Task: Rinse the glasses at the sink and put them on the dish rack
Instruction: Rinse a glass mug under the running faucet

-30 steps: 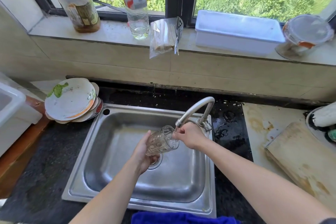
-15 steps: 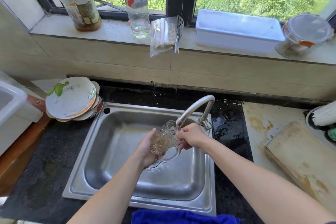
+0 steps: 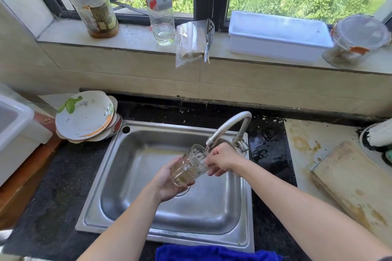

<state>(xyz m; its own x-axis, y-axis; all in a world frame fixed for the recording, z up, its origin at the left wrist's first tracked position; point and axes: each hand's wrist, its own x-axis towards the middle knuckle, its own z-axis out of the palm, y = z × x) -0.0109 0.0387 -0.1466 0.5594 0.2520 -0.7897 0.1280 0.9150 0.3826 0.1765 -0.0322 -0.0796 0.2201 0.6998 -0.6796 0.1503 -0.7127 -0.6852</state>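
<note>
Holding the clear ribbed glass (image 3: 189, 166) centre-frame: my left hand (image 3: 167, 183) wraps it, right hand (image 3: 222, 159) pinches its rim. Wet, it could slip.

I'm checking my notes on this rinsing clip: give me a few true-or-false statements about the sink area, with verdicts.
1. The left hand grips the glass near its base. True.
2. The glass stands upright on the floor of the sink. False: it is held tilted above the sink, mouth toward the faucet spout.
3. The right hand is at the glass's mouth. True.
4. The plates are stacked inside the sink. False: they sit on the counter to its left.
5. The blue cloth hangs on the faucet. False: it lies at the counter's near edge, in front of the sink.
</note>
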